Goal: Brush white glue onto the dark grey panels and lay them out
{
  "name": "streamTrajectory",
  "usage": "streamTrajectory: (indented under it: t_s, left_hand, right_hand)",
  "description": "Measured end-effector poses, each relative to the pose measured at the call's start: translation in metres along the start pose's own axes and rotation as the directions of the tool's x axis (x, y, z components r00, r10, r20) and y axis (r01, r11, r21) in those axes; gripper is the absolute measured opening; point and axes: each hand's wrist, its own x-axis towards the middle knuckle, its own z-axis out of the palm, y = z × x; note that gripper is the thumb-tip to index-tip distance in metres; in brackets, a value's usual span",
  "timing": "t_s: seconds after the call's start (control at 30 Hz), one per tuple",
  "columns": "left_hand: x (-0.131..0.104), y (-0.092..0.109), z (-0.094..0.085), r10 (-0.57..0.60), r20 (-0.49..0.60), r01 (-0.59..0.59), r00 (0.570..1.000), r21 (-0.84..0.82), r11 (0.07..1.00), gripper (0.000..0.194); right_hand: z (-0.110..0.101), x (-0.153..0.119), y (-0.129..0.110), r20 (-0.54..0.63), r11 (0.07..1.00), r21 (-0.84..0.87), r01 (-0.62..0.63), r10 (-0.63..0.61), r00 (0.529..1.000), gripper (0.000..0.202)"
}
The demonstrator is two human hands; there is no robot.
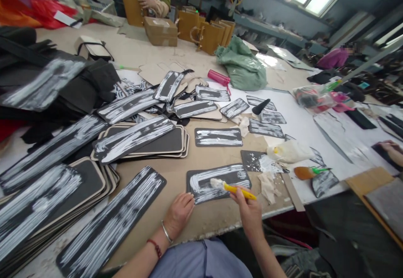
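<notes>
My right hand (250, 213) is closed around the yellow handle of a brush (231, 188). White-coated bristles rest on a dark rectangular panel (204, 195) streaked with white paste. At the panel's lower left corner, my left hand (180, 213) touches the edge with its fingers pressed together; whether it pinches the corner is hard to see. Another streaked panel (218, 137) lies just behind. To the left, a long streaked panel (118, 219) lies slanted on the brown table covering (170, 164).
Stacked panels (145, 139) stand at the left. On the right are a cream bag (291, 150), an orange bottle with a green nozzle (304, 172) and crumpled cloth (269, 187). A green sack (244, 66) and pink bottle (218, 76) lie farther back. Across the table, a person handles a brown bag (132, 9).
</notes>
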Motion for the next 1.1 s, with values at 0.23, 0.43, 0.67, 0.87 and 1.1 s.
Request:
streamTrajectory:
  t_s: [0.23, 0.43, 0.67, 0.87, 1.1]
  left_hand:
    - [-0.001, -0.001, 0.002, 0.039, -0.050, -0.035, 0.998, 0.074, 0.997, 0.021]
    - [-0.003, 0.002, 0.003, 0.069, -0.057, -0.060, 0.996, 0.138, 0.989, 0.021]
    - [-0.005, 0.002, 0.003, 0.041, -0.035, -0.037, 0.999, 0.103, 0.994, 0.020]
    - [-0.006, 0.001, 0.003, 0.024, 0.020, -0.026, 1.000, 0.100, 0.995, 0.020]
    - [-0.002, 0.016, 0.001, -0.076, 0.037, 0.067, 0.996, 0.204, 0.977, 0.019]
  right_hand:
    - [-0.035, 0.049, 0.027, -0.205, 0.992, -0.113, -0.049, 0.025, 0.978, 0.053]
    - [-0.092, 0.071, 0.025, -0.277, 0.927, -0.364, 0.086, -0.196, 0.941, 0.045]
    - [-0.055, 0.020, 0.018, 0.120, 0.744, -0.441, 0.502, -0.505, 0.855, 0.022]
    - [-0.076, 0.035, 0.024, 0.057, 0.735, -0.445, 0.512, -0.548, 0.835, 0.022]
    - [-0.050, 0.013, 0.020, 0.106, 0.931, -0.172, 0.322, -0.308, 0.946, 0.023]
